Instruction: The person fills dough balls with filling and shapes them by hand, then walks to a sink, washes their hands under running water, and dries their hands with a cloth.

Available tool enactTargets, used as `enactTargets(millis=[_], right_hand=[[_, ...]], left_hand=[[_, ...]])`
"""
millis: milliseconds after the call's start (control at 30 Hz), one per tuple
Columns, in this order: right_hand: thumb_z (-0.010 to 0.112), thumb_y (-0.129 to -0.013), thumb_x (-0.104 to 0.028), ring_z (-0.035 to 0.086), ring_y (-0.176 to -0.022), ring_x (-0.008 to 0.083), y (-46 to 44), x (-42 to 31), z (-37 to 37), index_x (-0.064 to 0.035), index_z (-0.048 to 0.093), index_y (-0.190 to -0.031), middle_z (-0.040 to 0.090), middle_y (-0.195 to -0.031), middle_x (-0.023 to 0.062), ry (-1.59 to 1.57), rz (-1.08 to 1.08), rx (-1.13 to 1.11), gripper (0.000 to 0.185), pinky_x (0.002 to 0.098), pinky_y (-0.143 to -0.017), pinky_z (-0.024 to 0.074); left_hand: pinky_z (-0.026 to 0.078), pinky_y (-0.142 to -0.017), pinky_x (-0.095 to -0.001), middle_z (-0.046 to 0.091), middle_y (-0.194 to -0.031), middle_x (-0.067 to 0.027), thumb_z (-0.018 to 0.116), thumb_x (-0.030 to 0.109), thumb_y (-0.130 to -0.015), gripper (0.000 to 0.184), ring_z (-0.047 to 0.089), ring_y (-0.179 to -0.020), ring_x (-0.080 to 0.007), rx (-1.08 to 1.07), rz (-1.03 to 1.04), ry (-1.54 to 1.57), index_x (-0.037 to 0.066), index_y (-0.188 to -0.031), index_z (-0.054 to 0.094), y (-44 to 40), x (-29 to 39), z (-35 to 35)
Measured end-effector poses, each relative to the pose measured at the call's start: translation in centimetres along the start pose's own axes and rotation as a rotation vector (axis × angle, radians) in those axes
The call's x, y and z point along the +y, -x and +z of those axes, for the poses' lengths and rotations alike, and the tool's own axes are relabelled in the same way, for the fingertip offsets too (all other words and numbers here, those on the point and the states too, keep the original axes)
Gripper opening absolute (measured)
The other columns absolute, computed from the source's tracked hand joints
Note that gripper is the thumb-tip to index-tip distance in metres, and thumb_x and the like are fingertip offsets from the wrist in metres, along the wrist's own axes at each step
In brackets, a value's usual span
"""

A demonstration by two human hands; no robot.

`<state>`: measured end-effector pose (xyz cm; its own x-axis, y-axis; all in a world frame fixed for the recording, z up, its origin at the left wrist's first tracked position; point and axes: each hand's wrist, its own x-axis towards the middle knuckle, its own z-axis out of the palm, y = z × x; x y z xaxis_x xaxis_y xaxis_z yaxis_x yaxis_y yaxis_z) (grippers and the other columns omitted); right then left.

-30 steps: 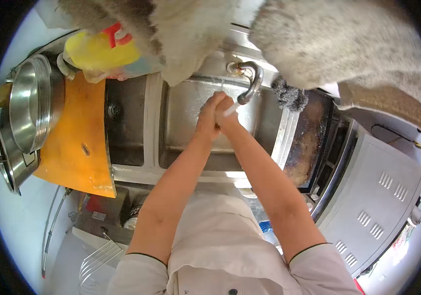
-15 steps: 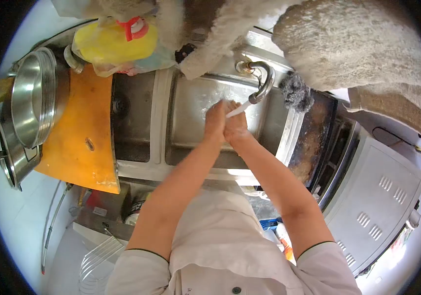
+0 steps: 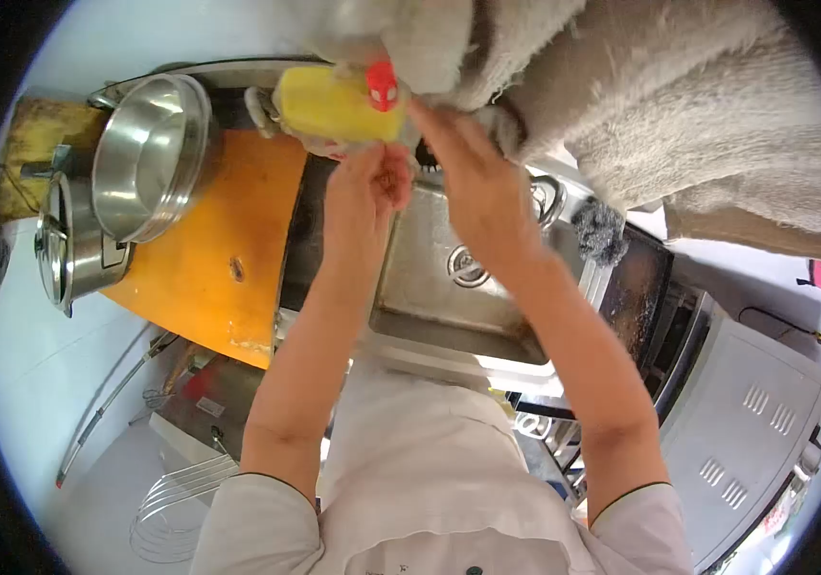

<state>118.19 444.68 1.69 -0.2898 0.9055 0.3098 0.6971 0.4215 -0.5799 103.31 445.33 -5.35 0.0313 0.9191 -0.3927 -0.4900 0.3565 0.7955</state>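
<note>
My left hand (image 3: 367, 187) is held just below a yellow container (image 3: 329, 103) at the back of the sink. Its fingers are loosely curled, the reddish palm side faces right, and nothing shows in it. Higher and to the right, my right hand (image 3: 482, 182) is open, its fingers stretched out and somewhat blurred. Its fingertips come close to the container's red cap (image 3: 383, 86); whether they touch cannot be made out. Beneath my hands lies the steel sink (image 3: 420, 307) with a round drain (image 3: 469, 266). The curved faucet (image 3: 552, 201) is partly hidden behind my right hand.
An orange board (image 3: 228, 230) covers the left side, bearing steel bowls (image 3: 147, 153) and a lidded pot (image 3: 85, 240). Grey fleecy cloth (image 3: 679, 105) hangs at upper right. A dark scrubber (image 3: 600, 230) sits right of the sink, near a grey metal cabinet (image 3: 727, 412).
My hands have parted and moved from the stream under the faucet up and toward the yellow container. The view has shifted, and the drain now shows.
</note>
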Motion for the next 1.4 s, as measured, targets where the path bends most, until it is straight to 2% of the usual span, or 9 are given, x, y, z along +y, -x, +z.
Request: enactTargets(millis=[300,633,733,867,933,1067,1167,1267,1400], right_hand=[[0.055,-0.077,0.006,0.061,-0.107,0.0279,-5.5,2.4,1.7,-0.0167,0.055,-0.133,0.056,-0.131,0.0015,0.328,-0.231,-0.145,0.060,0.0382,-0.076,0.0573],[0.058,-0.076,0.005,0.060,-0.108,0.0279,-4.7,1.9,1.5,-0.0153,0.058,-0.130,0.058,-0.130,0.0033,0.298,-0.236,-0.084,0.058,0.0353,-0.079,0.0564],[0.059,-0.083,-0.003,0.060,-0.110,0.0301,-3.8,2.0,2.2,-0.0118,0.058,-0.130,0.058,-0.130,0.0079,0.129,-0.069,-0.131,0.048,0.0354,-0.086,0.0539],[0.045,-0.099,-0.025,0.042,-0.132,0.0320,5.7,2.5,9.8,-0.0050,0.042,-0.141,0.044,-0.143,0.0183,-0.294,0.205,0.134,0.047,0.0389,-0.112,0.0299],[0.043,-0.100,-0.030,0.031,-0.139,0.0329,9.7,-2.3,11.1,-0.0016,0.033,-0.145,0.035,-0.149,0.0201,-0.329,0.276,0.199,0.055,0.0401,-0.115,0.0228],[0.040,-0.101,-0.038,0.018,-0.146,0.0339,13.6,-0.2,12.4,0.0034,0.022,-0.149,0.022,-0.156,0.0217,-0.376,0.451,-0.204,0.066,0.0395,-0.117,0.0160],[0.037,-0.101,-0.040,0.019,-0.145,0.0332,13.4,-1.0,9.2,0.0037,0.023,-0.148,0.021,-0.156,0.0223,-1.034,0.917,-0.226,0.066,0.0367,-0.116,0.0198],[0.036,-0.101,-0.046,0.035,-0.137,0.0315,16.0,-4.2,10.4,-0.0001,0.033,-0.146,0.034,-0.151,0.0213,-0.607,0.460,0.002,0.064,0.0370,-0.111,0.0280],[0.040,-0.101,-0.046,0.042,-0.131,0.0337,21.9,5.7,18.5,-0.0004,0.042,-0.141,0.047,-0.140,0.0227,-0.899,1.069,-0.085,0.061,0.0410,-0.112,0.0278]], left_hand=[[0.050,-0.061,-0.0307,0.065,-0.083,-0.0102,0.044,0.024,-0.102,0.026,0.060,-0.066,-0.0178,-0.214,-0.155,0.351,0.002,-0.100,0.057,-3.0,4.2,0.8],[0.050,-0.070,-0.0300,0.064,-0.095,-0.0063,0.051,0.024,-0.098,0.020,0.060,-0.080,-0.0163,-0.168,-0.106,0.241,0.007,-0.107,0.058,-3.3,2.8,0.9],[0.052,-0.078,-0.0356,0.064,-0.106,-0.0116,0.050,0.023,-0.099,0.022,0.063,-0.090,-0.0227,-0.152,-0.020,0.153,0.006,-0.110,0.057,-0.2,2.3,1.3],[0.048,-0.092,-0.0427,0.060,-0.123,-0.0145,0.050,0.025,-0.099,0.033,0.059,-0.110,-0.0286,-0.035,0.268,-0.265,0.006,-0.125,0.052,7.8,-0.7,4.2],[0.037,-0.105,-0.0467,0.046,-0.143,-0.0137,0.048,0.032,-0.100,0.050,0.045,-0.130,-0.0298,0.077,-0.328,0.288,0.007,-0.142,0.039,7.1,-3.0,0.7],[0.026,-0.112,-0.0455,0.031,-0.153,-0.0066,0.043,0.038,-0.101,0.055,0.030,-0.139,-0.0249,0.036,-0.350,0.269,0.011,-0.147,0.032,12.4,-7.1,2.3],[0.019,-0.117,-0.0447,0.021,-0.159,-0.0019,0.039,0.042,-0.103,0.058,0.020,-0.146,-0.0217,0.003,-0.366,0.249,0.013,-0.151,0.027,13.2,-9.8,0.9],[0.014,-0.118,-0.0433,0.019,-0.160,0.0009,0.035,0.043,-0.103,0.057,0.016,-0.147,-0.0188,0.081,-0.176,0.174,0.016,-0.152,0.025,12.4,-12.6,-2.5],[0.018,-0.117,-0.0427,0.019,-0.160,-0.0005,0.033,0.053,-0.101,0.062,0.018,-0.146,-0.0180,0.017,-0.482,0.080,0.020,-0.153,0.024,13.7,-13.5,0.6]])
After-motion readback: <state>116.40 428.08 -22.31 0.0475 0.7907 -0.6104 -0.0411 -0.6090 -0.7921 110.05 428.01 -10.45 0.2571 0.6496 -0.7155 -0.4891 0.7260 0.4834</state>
